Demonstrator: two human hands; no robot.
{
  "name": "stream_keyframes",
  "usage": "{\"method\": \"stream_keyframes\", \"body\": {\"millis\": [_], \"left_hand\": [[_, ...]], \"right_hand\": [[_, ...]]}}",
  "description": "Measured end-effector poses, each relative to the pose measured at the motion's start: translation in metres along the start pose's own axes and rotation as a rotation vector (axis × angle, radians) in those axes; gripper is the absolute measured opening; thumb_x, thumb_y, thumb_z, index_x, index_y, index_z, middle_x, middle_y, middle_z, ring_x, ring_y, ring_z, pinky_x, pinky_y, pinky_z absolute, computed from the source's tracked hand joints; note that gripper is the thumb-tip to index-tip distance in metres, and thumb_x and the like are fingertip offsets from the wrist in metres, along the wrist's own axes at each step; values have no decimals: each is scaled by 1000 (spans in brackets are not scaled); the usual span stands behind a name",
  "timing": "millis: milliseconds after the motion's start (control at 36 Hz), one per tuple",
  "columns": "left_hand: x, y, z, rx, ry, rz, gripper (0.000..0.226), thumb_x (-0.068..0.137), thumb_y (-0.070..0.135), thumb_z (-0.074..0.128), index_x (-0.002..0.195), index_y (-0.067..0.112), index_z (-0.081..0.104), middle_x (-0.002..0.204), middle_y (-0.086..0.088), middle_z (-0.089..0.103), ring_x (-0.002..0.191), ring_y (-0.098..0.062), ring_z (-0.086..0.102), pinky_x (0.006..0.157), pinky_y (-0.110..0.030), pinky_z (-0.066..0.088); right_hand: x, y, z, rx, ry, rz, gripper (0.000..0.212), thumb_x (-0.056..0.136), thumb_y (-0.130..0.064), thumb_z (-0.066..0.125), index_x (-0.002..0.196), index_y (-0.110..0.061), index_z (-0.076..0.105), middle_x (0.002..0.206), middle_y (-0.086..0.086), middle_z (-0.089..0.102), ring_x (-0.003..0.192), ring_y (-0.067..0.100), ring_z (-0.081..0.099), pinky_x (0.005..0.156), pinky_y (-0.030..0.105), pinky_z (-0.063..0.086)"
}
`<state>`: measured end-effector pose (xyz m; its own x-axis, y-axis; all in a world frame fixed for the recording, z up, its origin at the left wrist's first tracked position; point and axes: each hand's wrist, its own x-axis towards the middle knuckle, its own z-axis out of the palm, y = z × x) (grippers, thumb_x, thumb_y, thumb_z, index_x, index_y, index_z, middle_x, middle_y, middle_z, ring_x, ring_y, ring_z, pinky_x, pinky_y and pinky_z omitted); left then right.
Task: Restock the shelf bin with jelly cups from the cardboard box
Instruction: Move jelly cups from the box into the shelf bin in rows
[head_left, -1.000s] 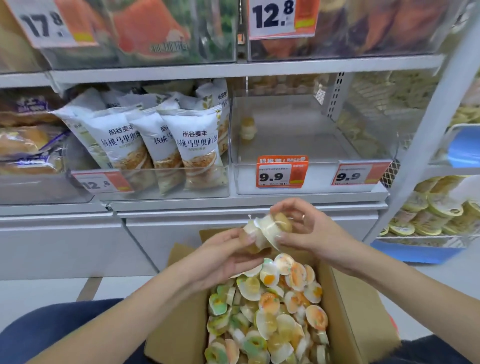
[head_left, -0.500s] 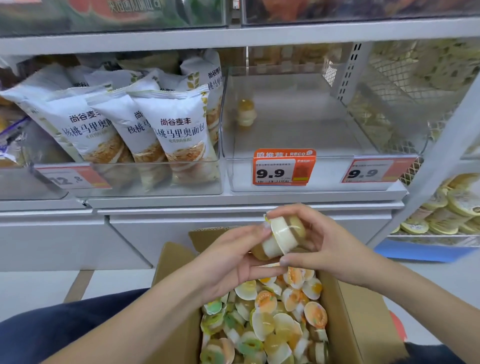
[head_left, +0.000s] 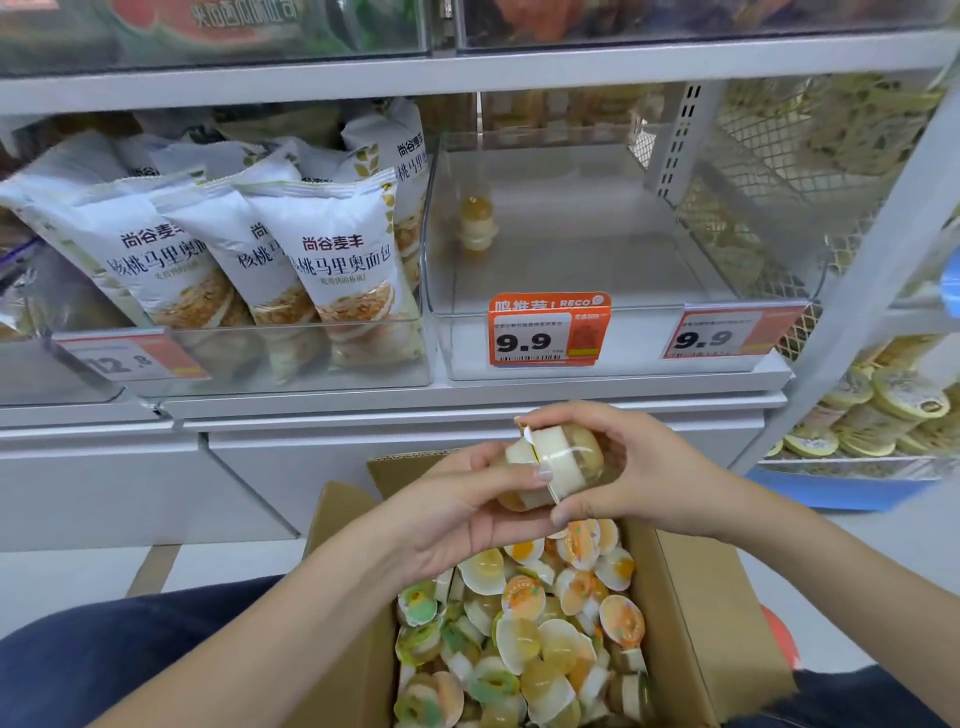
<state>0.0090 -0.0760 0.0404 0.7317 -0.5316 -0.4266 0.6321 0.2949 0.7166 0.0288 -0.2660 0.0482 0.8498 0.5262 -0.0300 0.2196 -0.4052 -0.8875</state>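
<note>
Clear shelf bin (head_left: 597, 332); hands (head_left: 550, 483) half-hiding jelly cups (head_left: 558, 460)

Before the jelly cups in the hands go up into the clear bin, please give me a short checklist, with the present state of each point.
1. Hold: left hand and right hand both grip the held jelly cups. Ok.
2. Room in the clear bin: one stacked pair of cups stands at its back left, the floor otherwise bare. Ok.
3. Way up to the bin: nothing between the hands and its open top. Ok.
4. Supply: cardboard box holds many cups. Ok.
5. Seals of the held cups unbroken: cannot tell.
</note>
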Motion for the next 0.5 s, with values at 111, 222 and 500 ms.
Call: {"method": "stream_keyframes", "body": {"millis": [111, 222, 500], "left_hand": [[-5, 22, 6, 238, -3, 37, 43, 82, 19, 70, 120, 7, 56, 109, -11, 69, 98, -23, 68, 86, -39, 56], [-3, 63, -2, 850, 332, 439, 35, 83, 28, 66, 115, 28, 52, 111, 7, 62, 94, -7, 65, 89, -35, 54], [21, 97, -34, 1610, 712, 745, 28, 85, 20, 68, 112, 16, 62, 105, 3, 31, 85, -16, 51, 81, -35, 50]], "right_hand": [[4, -16, -12, -6, 66, -25, 63, 62, -14, 88, 117, -30, 63, 108, -17, 66, 99, -2, 61, 83, 15, 49], [22, -41, -41, -86, 307, -75, 55, 62, -23, 86, 112, -33, 65, 103, -17, 65, 90, -1, 62, 74, 15, 49], [189, -50, -89, -644, 292, 131, 64, 61, -47, 83, 113, -16, 60, 105, -1, 61, 92, 17, 57, 70, 25, 42]]}}
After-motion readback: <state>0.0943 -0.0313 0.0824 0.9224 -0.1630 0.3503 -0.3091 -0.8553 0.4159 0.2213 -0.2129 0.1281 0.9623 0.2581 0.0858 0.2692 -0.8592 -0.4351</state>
